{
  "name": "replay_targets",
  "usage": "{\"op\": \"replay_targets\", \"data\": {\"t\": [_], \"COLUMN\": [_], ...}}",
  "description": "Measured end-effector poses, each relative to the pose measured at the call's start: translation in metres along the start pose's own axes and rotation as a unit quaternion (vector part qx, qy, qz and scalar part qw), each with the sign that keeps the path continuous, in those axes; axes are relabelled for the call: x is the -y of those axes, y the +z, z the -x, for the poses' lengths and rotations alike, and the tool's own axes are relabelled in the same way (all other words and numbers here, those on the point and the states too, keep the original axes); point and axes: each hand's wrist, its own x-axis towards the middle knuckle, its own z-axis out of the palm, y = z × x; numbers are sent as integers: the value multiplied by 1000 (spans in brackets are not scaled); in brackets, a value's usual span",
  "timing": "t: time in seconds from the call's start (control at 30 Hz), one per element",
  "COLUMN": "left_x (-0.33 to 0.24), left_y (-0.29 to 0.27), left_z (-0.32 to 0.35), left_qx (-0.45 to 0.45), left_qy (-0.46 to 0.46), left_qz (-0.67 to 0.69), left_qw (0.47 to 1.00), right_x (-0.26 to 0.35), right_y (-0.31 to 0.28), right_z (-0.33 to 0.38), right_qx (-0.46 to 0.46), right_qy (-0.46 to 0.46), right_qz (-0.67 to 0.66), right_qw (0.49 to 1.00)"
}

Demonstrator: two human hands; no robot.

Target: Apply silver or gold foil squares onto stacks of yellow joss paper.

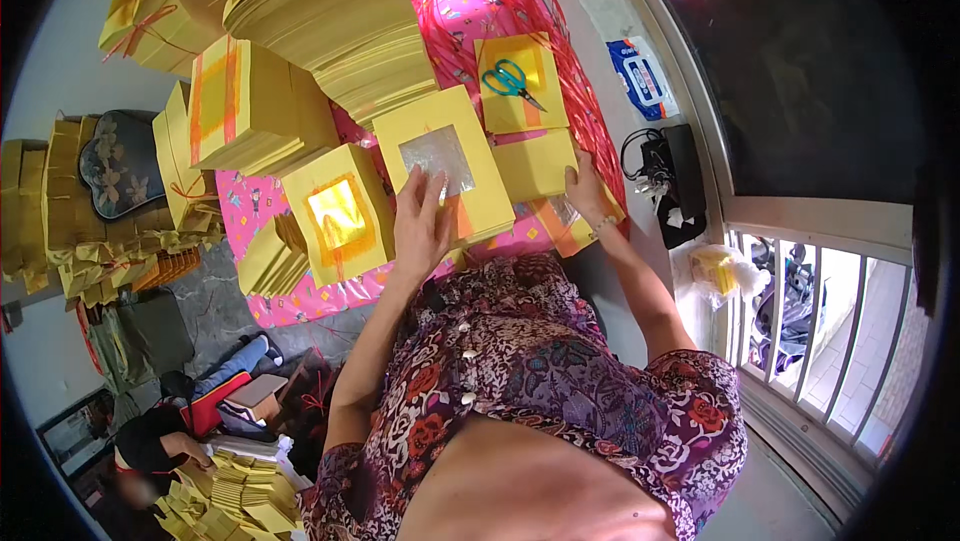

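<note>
My left hand (422,226) lies with outstretched fingers on a stack of yellow paper (465,121), touching the silver foil square (437,161) on its top sheet. To its right, my right hand (588,191) pinches the right edge of a plain yellow sheet (533,163), thumb on top. Under that sheet, a paper with orange marking and a shiny square (562,219) partly shows. Scissors with teal handles (510,81) rest on a small yellow stack with a gold square (540,56), just beyond my right hand. Left of my left hand stands another yellow stack, bearing a gold foil square (340,213).
Tall yellow paper stacks (340,31) and bundles tied with red string (165,26) crowd the far left. Red strips (570,51) trail over the pink patterned cloth (310,301). A barred window (830,311) is at right. Lower left, another person (150,441) sits by yellow bundles (240,496).
</note>
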Motion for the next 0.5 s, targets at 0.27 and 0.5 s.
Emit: {"op": "replay_targets", "data": {"t": [0.27, 0.5], "left_x": [-3, -9], "left_y": [-14, -35], "left_z": [6, 15], "left_qx": [-2, 43], "left_qy": [-5, 40], "left_qz": [-7, 9], "left_qw": [1000, 998], "right_x": [21, 88], "right_y": [-2, -33], "right_z": [9, 6], "right_qx": [-40, -84], "right_qy": [-25, -210], "right_qz": [219, 55], "right_qw": [975, 973]}}
